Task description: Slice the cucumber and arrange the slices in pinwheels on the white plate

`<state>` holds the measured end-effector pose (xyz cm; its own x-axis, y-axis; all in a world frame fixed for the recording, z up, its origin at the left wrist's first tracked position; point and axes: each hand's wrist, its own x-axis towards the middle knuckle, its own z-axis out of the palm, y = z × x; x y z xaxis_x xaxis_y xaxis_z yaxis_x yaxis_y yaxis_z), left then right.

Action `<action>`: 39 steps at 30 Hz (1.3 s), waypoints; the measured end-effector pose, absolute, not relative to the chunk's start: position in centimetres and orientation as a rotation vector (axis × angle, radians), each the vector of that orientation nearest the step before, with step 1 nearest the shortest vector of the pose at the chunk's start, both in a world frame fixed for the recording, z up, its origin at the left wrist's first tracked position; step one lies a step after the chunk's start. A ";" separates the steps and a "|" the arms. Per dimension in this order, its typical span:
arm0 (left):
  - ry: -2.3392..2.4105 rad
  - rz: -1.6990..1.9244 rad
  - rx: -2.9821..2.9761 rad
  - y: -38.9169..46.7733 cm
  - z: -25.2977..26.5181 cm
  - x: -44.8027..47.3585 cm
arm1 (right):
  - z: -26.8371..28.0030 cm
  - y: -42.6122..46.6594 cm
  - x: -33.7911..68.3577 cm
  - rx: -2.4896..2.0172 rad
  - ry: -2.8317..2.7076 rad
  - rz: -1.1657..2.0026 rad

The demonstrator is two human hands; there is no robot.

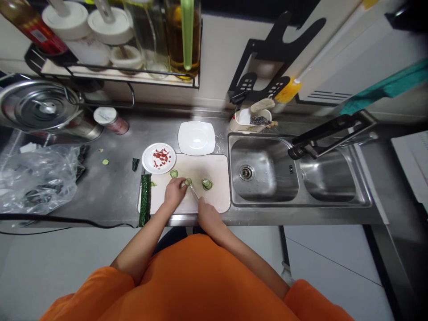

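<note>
My left hand (174, 194) is over the cutting board (219, 166), its fingertips pinching a cucumber slice (187, 181). My right hand (210, 218) is closed round the handle of a knife (194, 192), whose blade points up and left and meets that slice. Right of the knife lies a small pile of cucumber slices (207, 184). Just above my left hand lie more cucumber slices (174, 173). A long dark green cucumber (145, 200) rests along the board's left edge. A round white plate (147, 159) with chopped red bits overlaps the board's upper left corner.
Behind the board is a square white plate (196, 137). A double steel sink (267, 196) with a dark faucet (321, 136) lies to the right. Leftward are a cucumber end (135, 164), a jar (112, 120), plastic bags (40, 178) and a lidded pot (47, 109). A seasoning rack (133, 76) hangs above.
</note>
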<state>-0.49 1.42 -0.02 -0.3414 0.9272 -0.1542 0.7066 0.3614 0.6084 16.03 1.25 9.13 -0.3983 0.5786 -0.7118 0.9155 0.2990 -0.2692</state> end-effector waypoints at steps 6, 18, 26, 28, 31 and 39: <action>2.170 0.611 1.378 1.9 0.4 -0.4 | 9.2 0.6 18.3 1.289 2.075 -0.903; 2.316 0.768 0.987 2.0 2.1 -2.5 | 10.6 0.6 20.3 1.312 1.946 -0.992; 2.483 0.537 1.229 1.8 2.3 -4.2 | 10.8 0.9 20.3 1.316 1.922 -0.981; 2.450 0.576 1.298 2.0 2.3 -3.7 | 10.7 0.8 20.2 1.320 1.916 -0.980; 2.228 0.651 1.438 3.2 2.5 -2.1 | 10.4 0.5 20.3 1.310 1.938 -0.977; 1.734 0.328 1.680 7.8 2.3 3.3 | 9.6 0.0 20.3 1.321 1.978 -0.951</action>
<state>3.26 7.76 2.31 0.0756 0.9518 -0.2974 0.7772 0.1306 0.6156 20.30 -0.01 9.56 -0.3483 0.5279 -0.7746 0.9346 0.2588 -0.2439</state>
